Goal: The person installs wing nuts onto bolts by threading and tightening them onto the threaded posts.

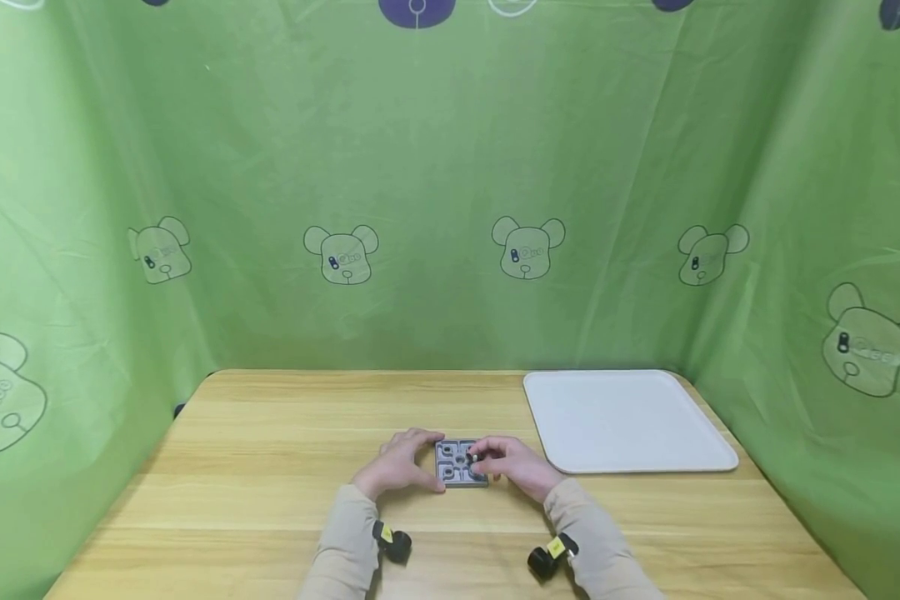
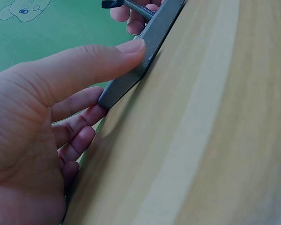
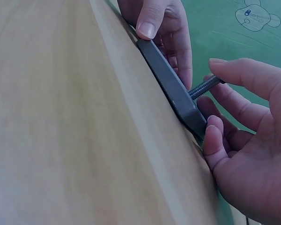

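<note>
A grey square plate (image 1: 461, 481) with round holes and raised ribs lies flat on the wooden table. My left hand (image 1: 399, 463) grips its left side, the thumb (image 2: 133, 47) along the near edge and the fingers round the far corner. From the plate's right part rises a threaded bolt (image 3: 205, 87), fairly long and dark-headed. My right hand (image 1: 521, 465) pinches the bolt's top between thumb and fingers, and its lower fingers rest by the plate's edge. In the left wrist view the bolt (image 2: 139, 8) leans out from the plate's upper face.
At the back right of the table (image 1: 285, 467) sits a white tray (image 1: 630, 421), just beyond my right hand. Green curtains (image 1: 435, 167) with bear prints enclose the back and both sides. Small black cameras (image 1: 399, 547) are strapped to both wrists.
</note>
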